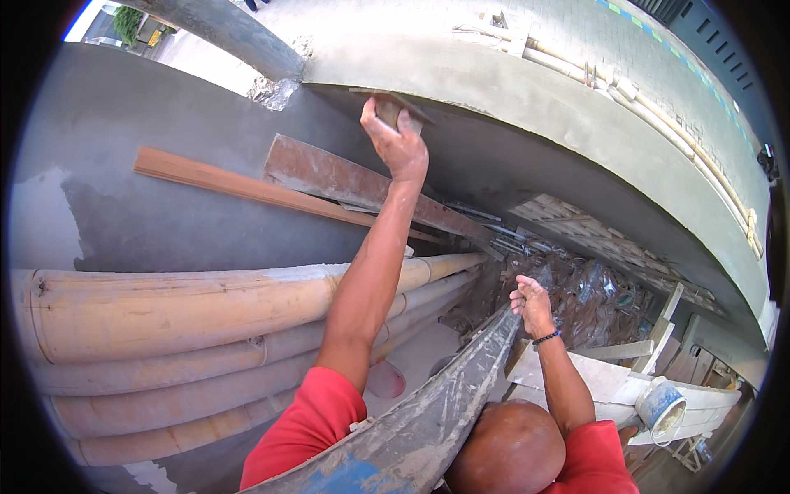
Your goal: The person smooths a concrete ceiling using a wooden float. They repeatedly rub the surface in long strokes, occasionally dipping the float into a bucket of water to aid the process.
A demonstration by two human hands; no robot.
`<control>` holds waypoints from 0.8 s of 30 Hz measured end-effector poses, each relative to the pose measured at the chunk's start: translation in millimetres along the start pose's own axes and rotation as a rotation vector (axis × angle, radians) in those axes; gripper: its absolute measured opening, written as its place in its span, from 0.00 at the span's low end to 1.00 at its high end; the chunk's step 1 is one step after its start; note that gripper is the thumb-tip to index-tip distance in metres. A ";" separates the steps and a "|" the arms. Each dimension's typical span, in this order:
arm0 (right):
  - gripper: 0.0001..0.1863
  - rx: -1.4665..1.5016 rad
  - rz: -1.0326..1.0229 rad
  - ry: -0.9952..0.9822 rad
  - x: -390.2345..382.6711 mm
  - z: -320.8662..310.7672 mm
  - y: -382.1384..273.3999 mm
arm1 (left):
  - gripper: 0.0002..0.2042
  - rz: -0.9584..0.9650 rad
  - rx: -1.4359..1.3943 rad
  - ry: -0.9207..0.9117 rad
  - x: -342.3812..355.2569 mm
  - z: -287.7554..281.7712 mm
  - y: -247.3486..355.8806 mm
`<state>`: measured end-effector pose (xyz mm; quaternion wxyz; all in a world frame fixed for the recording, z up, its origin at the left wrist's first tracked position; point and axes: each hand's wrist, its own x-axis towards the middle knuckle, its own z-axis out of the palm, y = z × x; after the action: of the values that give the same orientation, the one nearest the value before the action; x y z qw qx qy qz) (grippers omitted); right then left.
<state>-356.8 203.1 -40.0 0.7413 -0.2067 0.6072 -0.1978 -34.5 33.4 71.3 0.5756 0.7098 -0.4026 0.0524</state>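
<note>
My left arm, in a red sleeve, reaches up to the wet grey plaster wall [494,156]. My left hand [397,148] is closed on a plastering float [395,112], a flat wooden piece held against the wall just below its top edge. My right hand [533,305], with a dark bead bracelet at the wrist, hangs beside the narrow far end of a mortar-smeared grey beam [411,428]. Its fingers are loosely bent and apart, and I see nothing in them. Whether it touches the beam I cannot tell.
Thick bamboo poles [189,313] lie at the left, below a brown wooden strip [247,188] and a reddish plank [329,171]. Crumpled plastic sheeting [592,288] lies at the wall's foot. A mortar-stained bucket [661,406] stands on white boards [609,387] at the right.
</note>
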 end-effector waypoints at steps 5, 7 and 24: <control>0.14 -0.007 0.010 -0.021 1.8 4.4 2.7 | 0.24 -0.051 0.070 -0.069 -23.8 34.3 -25.4; 0.14 0.004 0.009 -0.029 0.4 6.7 -1.4 | 0.23 -0.249 0.125 -0.196 -36.7 33.1 -45.1; 0.33 0.865 0.133 -0.878 -28.4 10.4 -24.8 | 0.23 -1.134 -1.101 -1.261 -169.5 -41.2 53.9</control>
<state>-352.9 198.5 -1.4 0.9494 0.0888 0.1218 -0.2756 -166.1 154.8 35.5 0.4452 0.3304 -0.2047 -0.8067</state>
